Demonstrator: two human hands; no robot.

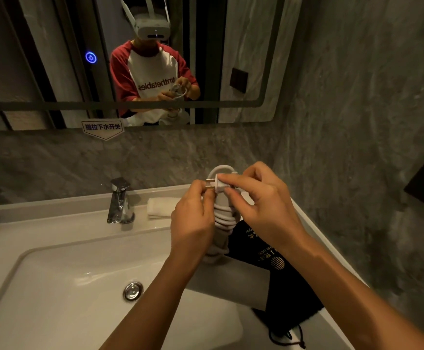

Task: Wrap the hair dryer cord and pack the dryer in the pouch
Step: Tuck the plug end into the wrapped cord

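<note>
A pale grey hair dryer [218, 245] stands with its handle pointing up, above the right side of the basin. Its white cord [225, 215] is coiled in several turns around the handle. My left hand [193, 218] grips the handle from the left. My right hand [264, 198] pinches the white plug [217, 184], whose two brass pins point left, with a short loop of cord arching above it. A black drawstring pouch [279, 281] with gold print lies flat on the counter under my right forearm.
A white basin [62, 269] with a chrome drain [132, 291] fills the lower left. A chrome tap [120, 202] stands behind it, a folded white towel [161, 207] beside it. A mirror above shows a person; grey stone wall lies to the right.
</note>
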